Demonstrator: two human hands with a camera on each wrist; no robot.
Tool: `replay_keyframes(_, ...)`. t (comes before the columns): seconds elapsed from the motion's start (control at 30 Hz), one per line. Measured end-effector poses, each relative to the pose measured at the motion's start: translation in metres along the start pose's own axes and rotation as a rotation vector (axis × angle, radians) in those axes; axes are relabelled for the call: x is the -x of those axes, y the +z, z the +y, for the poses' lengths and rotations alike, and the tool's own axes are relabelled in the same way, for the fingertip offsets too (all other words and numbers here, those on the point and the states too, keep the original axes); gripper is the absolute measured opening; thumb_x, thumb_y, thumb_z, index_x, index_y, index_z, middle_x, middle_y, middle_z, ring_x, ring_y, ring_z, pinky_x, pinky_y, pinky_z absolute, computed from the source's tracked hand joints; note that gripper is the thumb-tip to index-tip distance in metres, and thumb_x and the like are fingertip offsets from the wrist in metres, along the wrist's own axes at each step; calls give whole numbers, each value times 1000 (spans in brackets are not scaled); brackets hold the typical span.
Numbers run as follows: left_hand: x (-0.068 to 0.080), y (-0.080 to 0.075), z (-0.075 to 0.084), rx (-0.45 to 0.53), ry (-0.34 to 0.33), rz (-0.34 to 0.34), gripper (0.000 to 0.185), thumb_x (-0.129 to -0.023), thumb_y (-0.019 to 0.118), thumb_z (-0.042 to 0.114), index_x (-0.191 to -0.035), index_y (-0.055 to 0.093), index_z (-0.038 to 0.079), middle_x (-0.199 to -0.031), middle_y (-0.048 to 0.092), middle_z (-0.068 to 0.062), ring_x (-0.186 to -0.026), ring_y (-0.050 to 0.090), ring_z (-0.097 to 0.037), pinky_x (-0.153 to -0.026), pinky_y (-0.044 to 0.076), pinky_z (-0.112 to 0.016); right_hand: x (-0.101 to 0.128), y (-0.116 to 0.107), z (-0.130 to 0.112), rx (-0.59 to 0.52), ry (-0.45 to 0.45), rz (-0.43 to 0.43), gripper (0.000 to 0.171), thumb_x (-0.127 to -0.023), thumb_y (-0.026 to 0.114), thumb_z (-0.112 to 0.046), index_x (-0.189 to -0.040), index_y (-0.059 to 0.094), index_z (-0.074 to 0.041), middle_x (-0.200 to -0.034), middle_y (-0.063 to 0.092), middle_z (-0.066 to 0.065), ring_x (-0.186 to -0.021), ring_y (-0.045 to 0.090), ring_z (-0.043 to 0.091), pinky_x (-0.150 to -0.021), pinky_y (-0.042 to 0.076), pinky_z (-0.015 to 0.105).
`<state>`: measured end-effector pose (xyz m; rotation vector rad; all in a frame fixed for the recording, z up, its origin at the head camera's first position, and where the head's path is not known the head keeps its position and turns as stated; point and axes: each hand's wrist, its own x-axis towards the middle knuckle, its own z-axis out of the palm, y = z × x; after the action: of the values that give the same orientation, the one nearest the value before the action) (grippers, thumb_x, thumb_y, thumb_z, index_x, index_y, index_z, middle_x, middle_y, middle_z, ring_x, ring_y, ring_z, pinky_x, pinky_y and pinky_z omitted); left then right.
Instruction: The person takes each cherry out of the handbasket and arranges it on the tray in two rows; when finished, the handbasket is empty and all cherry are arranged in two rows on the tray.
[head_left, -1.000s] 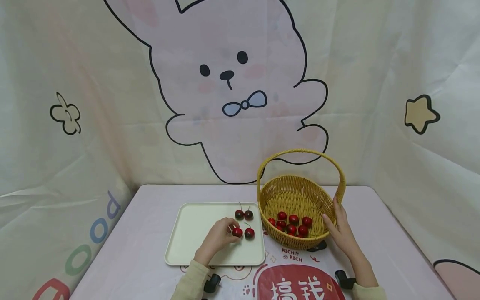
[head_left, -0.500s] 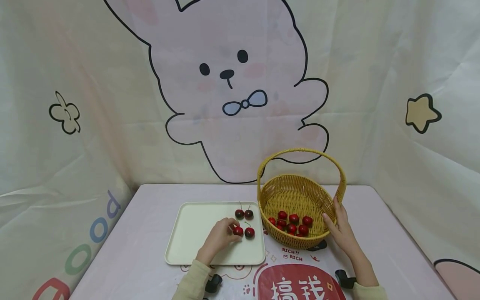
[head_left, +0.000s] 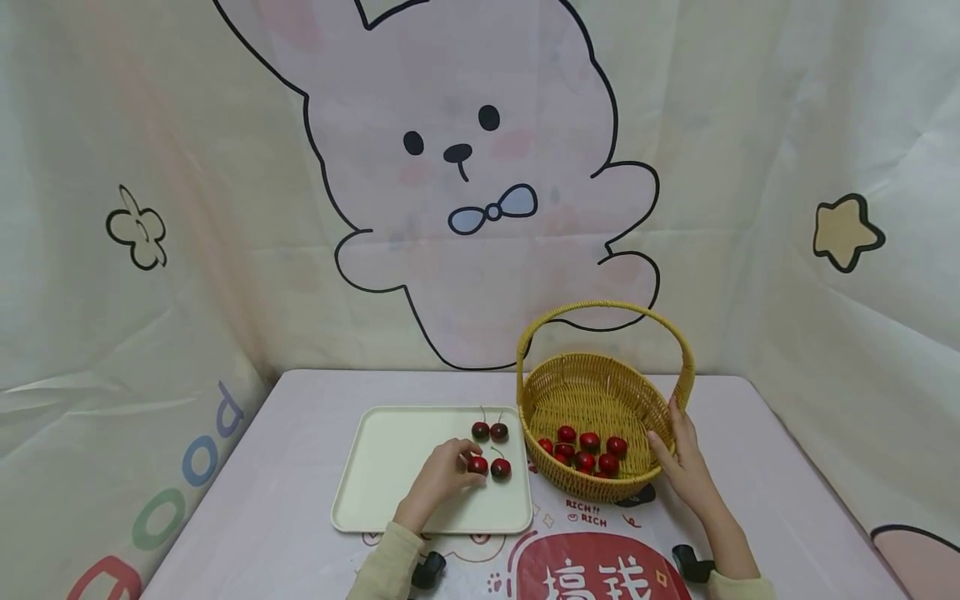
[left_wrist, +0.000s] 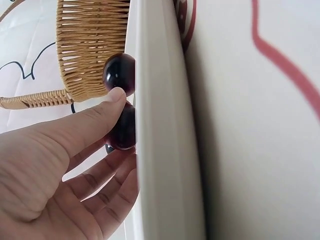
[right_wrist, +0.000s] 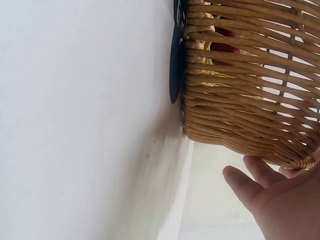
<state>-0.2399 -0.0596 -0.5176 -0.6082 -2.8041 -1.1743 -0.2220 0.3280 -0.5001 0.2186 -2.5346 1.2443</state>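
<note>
Left hand (head_left: 441, 477): fingers curled, pinching a cherry (head_left: 477, 465) on the cream tray (head_left: 390, 492), the basket (head_left: 600, 487) lying to its right on the bench. Right hand (head_left: 682, 467): fingers relaxed, steadying the basket's near-right wall.

The flat cream plastic tray (head_left: 390, 475) sat left of the woven yellow wicker basket (head_left: 600, 387), nearly touching it. Four small red cherries (head_left: 489, 450) lay on the tray's right side, more cherries (head_left: 588, 450) in the basket.
</note>
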Motion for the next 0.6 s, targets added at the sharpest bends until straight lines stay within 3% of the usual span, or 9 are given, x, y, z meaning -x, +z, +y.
replay_keyframes(0.6,2,-7,5,22,-13,-24,38,-70,80,15,-102,65,4,-85,62,-8,-73,56,-18,-63,44,-23,1,2,5,7,2,12,73,-96,48,-21,-150,-1,-17,-150,2,28,-127,17,59,-87,22,77)
